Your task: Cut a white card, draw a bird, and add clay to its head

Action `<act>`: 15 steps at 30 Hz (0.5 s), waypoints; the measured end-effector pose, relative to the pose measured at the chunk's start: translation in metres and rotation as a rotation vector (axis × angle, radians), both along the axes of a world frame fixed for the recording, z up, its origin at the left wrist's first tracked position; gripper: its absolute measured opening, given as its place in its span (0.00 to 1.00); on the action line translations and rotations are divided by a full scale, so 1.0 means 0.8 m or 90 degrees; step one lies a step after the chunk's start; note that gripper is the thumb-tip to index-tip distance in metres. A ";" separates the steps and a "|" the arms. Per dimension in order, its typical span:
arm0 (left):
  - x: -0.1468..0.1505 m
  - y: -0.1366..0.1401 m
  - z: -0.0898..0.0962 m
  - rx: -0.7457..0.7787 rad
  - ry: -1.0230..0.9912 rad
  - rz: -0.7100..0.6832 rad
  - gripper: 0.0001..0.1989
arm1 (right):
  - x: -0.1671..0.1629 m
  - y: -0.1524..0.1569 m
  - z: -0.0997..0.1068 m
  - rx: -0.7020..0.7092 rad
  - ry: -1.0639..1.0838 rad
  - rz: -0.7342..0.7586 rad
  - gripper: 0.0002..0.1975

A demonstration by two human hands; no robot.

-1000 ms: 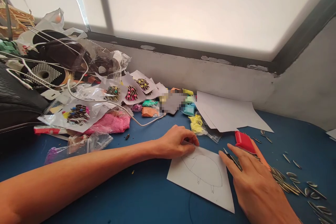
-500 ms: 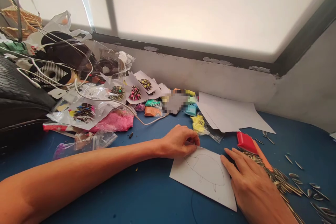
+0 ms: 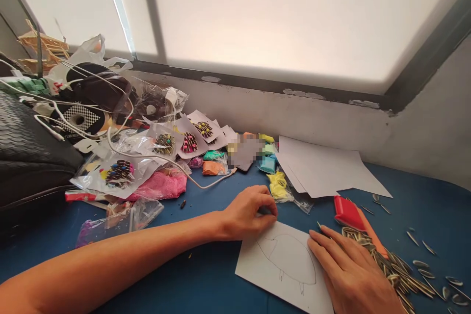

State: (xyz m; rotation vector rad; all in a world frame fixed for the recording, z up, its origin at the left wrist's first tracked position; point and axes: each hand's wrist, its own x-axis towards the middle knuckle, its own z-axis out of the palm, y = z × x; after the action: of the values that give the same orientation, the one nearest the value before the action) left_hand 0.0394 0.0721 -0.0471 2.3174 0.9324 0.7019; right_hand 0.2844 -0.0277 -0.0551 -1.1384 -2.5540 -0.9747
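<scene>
A white sheet of paper (image 3: 257, 270) with a pencil outline of an animal with a rounded back and two small legs lies on the blue table. My left hand (image 3: 250, 213) rests over its upper left corner, thumb and fingers curled together. Whatever they pinch, if anything, is hidden. On the sheet's right side my right hand (image 3: 349, 267) lies flat, fingers stretched out, fingertips near the top right edge. Striped sunflower seeds (image 3: 408, 277) are heaped beside and partly behind the right hand. A red packet (image 3: 348, 212) and an orange strip (image 3: 374, 238) touch the heap.
White papers (image 3: 320, 164) lie along the wall. Clay packets, yellow (image 3: 277, 185) and orange (image 3: 214, 168), surround a blurred-out device with a white cable (image 3: 206, 187). Seed-decorated cards (image 3: 119, 172), a pink cloth (image 3: 165, 184) and a black woven bag (image 3: 33, 152) fill the left.
The view has tilted up slightly, so everything sits lower in the picture. Both hands stay at about the same places on the paper.
</scene>
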 end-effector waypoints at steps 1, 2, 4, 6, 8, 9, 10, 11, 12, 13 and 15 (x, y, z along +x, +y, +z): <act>0.001 0.003 0.001 0.025 -0.015 0.007 0.05 | 0.001 -0.001 -0.001 -0.013 -0.007 -0.006 0.21; 0.002 0.008 0.003 0.052 -0.025 0.011 0.07 | 0.001 -0.001 -0.002 -0.020 -0.005 -0.007 0.21; 0.006 0.017 0.005 0.108 -0.005 0.005 0.12 | 0.002 -0.002 -0.006 -0.025 0.005 -0.007 0.21; 0.013 0.025 0.006 0.154 0.062 0.000 0.16 | 0.002 -0.001 -0.009 -0.022 0.013 -0.009 0.21; 0.020 0.030 0.006 0.192 0.150 -0.013 0.15 | 0.004 -0.001 -0.011 -0.015 0.011 -0.004 0.22; 0.023 0.032 0.006 0.210 0.188 -0.018 0.14 | 0.005 0.000 -0.012 -0.014 0.005 0.001 0.22; 0.025 0.033 0.007 0.226 0.217 -0.020 0.11 | 0.006 0.000 -0.012 -0.012 0.002 0.006 0.22; 0.026 0.033 0.008 0.240 0.237 -0.018 0.10 | 0.007 0.001 -0.012 -0.013 -0.003 0.010 0.22; 0.025 0.033 0.010 0.250 0.246 -0.015 0.09 | 0.008 0.002 -0.012 -0.013 -0.005 0.013 0.22; 0.024 0.032 0.012 0.254 0.246 -0.011 0.11 | 0.009 0.002 -0.012 -0.014 -0.005 0.014 0.22; 0.021 0.032 0.016 0.236 0.240 -0.009 0.14 | 0.011 0.003 -0.013 -0.019 -0.008 0.018 0.21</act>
State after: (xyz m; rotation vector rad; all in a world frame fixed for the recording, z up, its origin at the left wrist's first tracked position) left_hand 0.0560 0.0974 -0.0347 2.8510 1.0117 0.4675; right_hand 0.2934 -0.0253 -0.0654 -1.1053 -2.5952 -0.9426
